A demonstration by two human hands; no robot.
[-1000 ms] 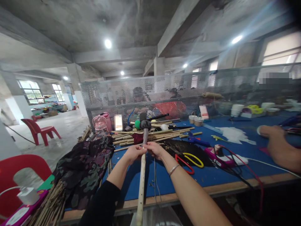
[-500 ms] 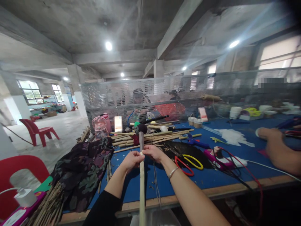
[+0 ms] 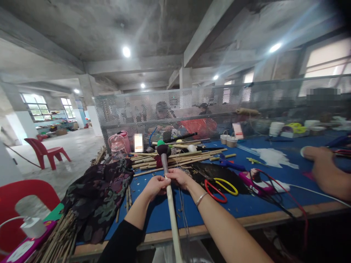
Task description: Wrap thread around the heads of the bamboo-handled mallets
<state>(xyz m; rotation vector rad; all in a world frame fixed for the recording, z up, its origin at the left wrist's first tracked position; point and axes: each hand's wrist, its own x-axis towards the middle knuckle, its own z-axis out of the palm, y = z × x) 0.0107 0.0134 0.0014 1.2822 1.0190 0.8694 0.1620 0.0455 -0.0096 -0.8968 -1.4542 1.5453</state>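
Observation:
A pale peeled stick (image 3: 172, 215) runs from the bottom edge up to my two hands, tilted a little to the left. At its upper end is a grey sleeve with a dark round head (image 3: 163, 150), a green ball showing behind it. My left hand (image 3: 157, 186) pinches the stick near where it meets the grey part. Just right of it, my right hand (image 3: 177, 178), with a bracelet on the wrist, closes its fingers on the same joint. Thin grey strands hang below my right hand over the blue table (image 3: 153, 219).
Behind lie bamboo sticks (image 3: 192, 159). Red and yellow handled scissors (image 3: 219, 188), blue pliers (image 3: 231, 164) and a purple power strip (image 3: 253, 184) are at right, near another person's arm (image 3: 326, 171). Dark patterned cloth (image 3: 98, 197) and twigs (image 3: 59, 233) are at left.
The lower end of the stick has swung to the right, so it now slants. Both hands keep their pinch close together, with hardly any shift.

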